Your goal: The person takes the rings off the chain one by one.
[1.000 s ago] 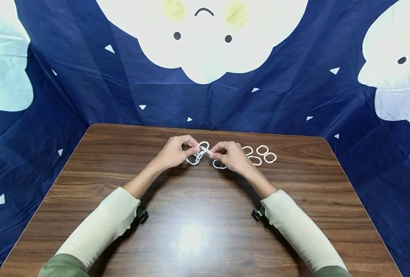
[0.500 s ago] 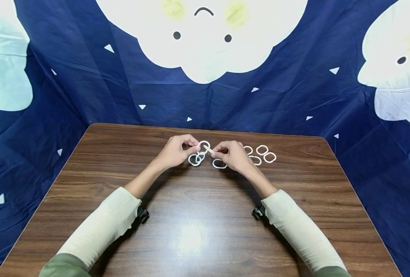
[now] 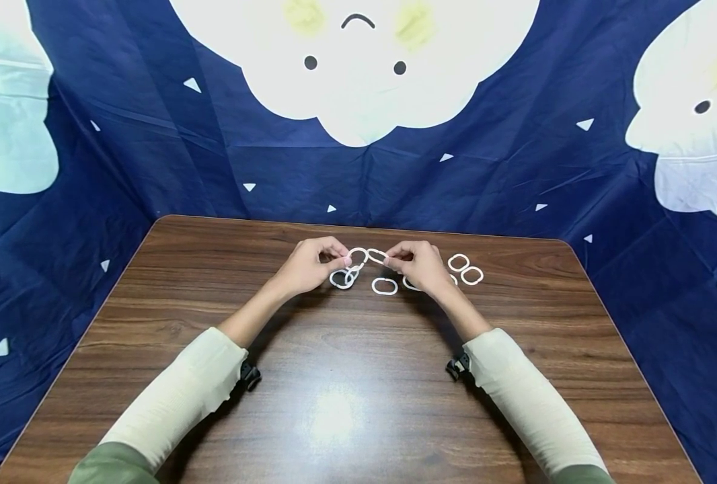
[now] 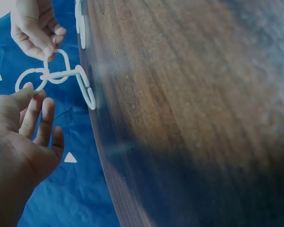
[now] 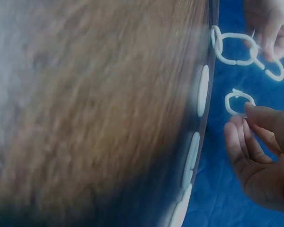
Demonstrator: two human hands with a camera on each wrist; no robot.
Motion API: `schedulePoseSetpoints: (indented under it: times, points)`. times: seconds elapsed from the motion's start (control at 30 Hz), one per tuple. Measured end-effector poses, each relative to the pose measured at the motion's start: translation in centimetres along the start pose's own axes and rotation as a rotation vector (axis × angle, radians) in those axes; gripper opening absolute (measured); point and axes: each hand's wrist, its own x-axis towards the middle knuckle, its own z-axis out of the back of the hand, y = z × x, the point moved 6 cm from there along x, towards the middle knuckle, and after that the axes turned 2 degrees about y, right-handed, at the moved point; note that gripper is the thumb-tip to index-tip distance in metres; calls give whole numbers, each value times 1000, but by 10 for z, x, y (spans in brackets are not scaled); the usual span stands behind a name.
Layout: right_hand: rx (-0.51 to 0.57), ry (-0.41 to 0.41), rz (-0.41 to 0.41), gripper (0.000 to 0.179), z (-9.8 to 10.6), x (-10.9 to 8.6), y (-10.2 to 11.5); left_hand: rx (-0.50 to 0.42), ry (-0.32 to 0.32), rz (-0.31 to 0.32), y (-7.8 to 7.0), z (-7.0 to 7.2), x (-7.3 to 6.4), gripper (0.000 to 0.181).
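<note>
In the head view my left hand (image 3: 313, 264) pinches an oval white chain link (image 3: 358, 249) between thumb and fingertips. A middle link (image 5: 236, 35) joins it to a third link (image 5: 214, 40), which reaches down to the tabletop. To the right, my right hand (image 3: 419, 264) pinches a separate white link (image 5: 226, 105) at one end. The right wrist view shows that link apart from the chain, with a small break near its top. The left wrist view has the two hands' links overlapping.
A loose white link (image 3: 385, 279) lies on the brown wooden table (image 3: 346, 349) between the hands. Other links, including a white link (image 3: 458, 255) and its neighbour link (image 3: 471, 267), lie farther right; some are partly under the right hand. A blue cloud-patterned curtain (image 3: 274, 168) surrounds the table.
My right hand has moved right with its link, which was crossing the left hand's link and is now turned and drawn away. The left hand has stayed almost still.
</note>
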Motion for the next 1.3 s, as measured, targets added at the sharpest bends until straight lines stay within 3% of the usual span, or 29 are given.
schedulePoseSetpoints:
  times: [0.67, 0.97, 1.3]
  points:
    - [250, 98, -206, 15, -7, 5, -29, -15, 18, -2, -1, -5, 2, 7]
    - [157, 101, -276, 12, -5, 4, -33, -24, 21, -5, -6, -6, 2, 10]
    - [135, 115, -314, 11, -3, 4, -34, -12, 19, -6, -8, -6, 3, 10]
